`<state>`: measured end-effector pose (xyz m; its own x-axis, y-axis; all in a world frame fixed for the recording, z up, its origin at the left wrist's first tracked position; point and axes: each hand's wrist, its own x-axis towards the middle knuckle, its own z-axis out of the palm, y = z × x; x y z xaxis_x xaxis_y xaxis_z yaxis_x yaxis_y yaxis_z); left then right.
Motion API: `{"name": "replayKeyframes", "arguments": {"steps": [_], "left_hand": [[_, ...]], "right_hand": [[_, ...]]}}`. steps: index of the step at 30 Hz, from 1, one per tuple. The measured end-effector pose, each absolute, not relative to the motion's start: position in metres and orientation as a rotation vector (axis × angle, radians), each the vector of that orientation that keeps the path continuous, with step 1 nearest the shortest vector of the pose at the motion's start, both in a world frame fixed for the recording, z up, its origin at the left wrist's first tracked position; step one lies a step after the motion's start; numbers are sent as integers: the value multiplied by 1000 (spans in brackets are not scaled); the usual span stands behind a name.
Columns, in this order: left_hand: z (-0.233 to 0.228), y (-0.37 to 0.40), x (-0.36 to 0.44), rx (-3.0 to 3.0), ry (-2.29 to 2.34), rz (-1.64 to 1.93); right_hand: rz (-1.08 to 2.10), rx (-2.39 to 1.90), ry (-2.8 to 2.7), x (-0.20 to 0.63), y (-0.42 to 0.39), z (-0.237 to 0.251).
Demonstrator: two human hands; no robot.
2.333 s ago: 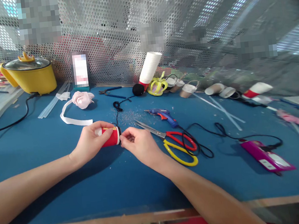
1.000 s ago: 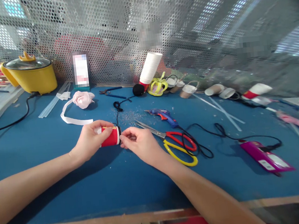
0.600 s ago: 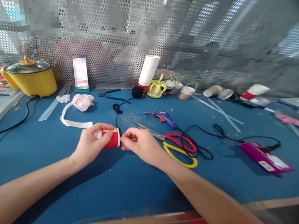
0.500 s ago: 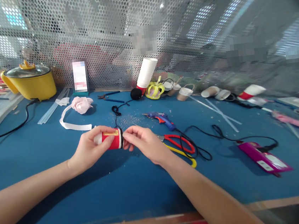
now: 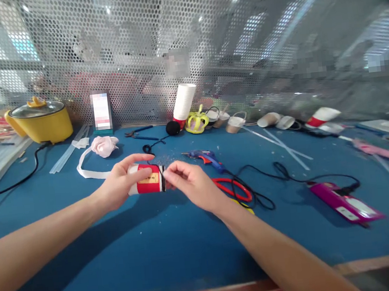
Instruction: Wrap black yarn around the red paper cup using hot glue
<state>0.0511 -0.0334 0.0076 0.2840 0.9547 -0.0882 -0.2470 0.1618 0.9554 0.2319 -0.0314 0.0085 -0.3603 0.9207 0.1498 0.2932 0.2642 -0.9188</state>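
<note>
Red-and-white paper cup [image 5: 148, 185] lies sideways in the left hand [image 5: 120, 186], raised over the blue desk [image 5: 164, 250]. Right hand [image 5: 192, 187] pinches black cord [image 5: 162, 180] at its base rim. Best kept taut, cup steady. Red-handled scissors [image 5: 236, 189] just beyond.

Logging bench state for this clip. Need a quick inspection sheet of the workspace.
Surface: blue table, specks of debris near the hands.
Job's things: red paper cup on its side, black cord round its end.
Clutter: scissors, glue gun, pink ribbon flower, yellow pot, cup stack.
Hands: left hand grips cup; right hand pinches cord.
Cables: black cable to purple device.
Surroundings: perforated metal screen.
</note>
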Motion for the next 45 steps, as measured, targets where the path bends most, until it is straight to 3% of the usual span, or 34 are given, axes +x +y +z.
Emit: {"name": "replayKeyframes", "arguments": {"steps": [6,15,18,20,23,30,35,38,41,45], "left_hand": [[-4,-35,61,1303,904,1117],[-25,-35,60,1325,987,1068],[-25,-35,60,1281,1088,1043],[-25,-34,59,1275,1135,1039],[-26,-32,59,1321,1210,1028],[-24,-31,57,1463,1316,972],[-23,-30,55,1510,1354,970],[-24,-28,54,1509,1361,947],[-24,-27,54,1494,1367,931],[-23,-27,54,1517,1346,916]], "right_hand": [[807,-1097,-1894,243,-22,10],[1228,-1048,-1859,225,-6,3],[926,-1317,-1824,250,17,11],[448,-1714,-1807,276,34,16],[263,-1992,-1736,314,54,14],[305,-2219,-1705,335,68,-19],[333,-2112,-1633,332,56,-10],[531,-1899,-1649,322,29,6],[1033,-1507,-1607,304,-5,18],[1049,-1486,-1679,282,-37,20]]}}
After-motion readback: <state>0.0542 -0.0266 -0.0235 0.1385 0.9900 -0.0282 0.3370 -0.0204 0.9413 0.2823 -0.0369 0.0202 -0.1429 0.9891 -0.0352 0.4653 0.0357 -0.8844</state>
